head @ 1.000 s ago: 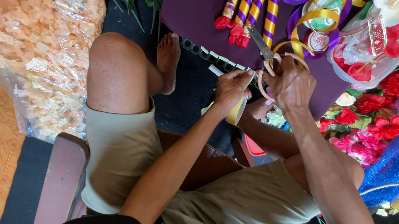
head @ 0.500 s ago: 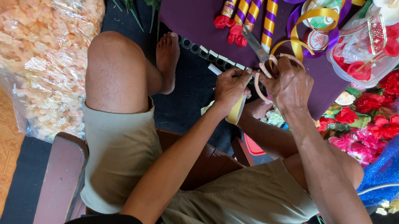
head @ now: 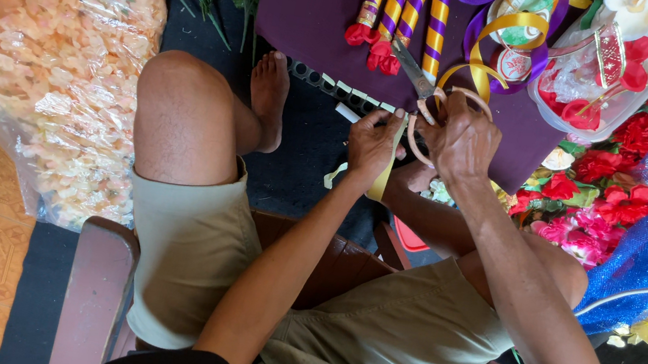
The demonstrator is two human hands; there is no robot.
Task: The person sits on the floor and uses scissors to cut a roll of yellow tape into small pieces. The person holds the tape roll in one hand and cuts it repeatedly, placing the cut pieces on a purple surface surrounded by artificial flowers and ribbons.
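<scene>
In the head view, centre frame, my right hand (head: 460, 138) grips one pair of scissors (head: 427, 95) through its loops, blade pointing up-left; my left hand (head: 373, 142) pinches one yellow ribbon strip (head: 383, 178) just beside the scissors, taut for cutting. Three striped purple-and-gold sticks (head: 406, 2) lie at the upper centre on the purple sheet (head: 315, 14).

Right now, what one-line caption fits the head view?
Seated person's right hand works scissors while left hand holds a yellow strip, artificial flowers around.
</scene>
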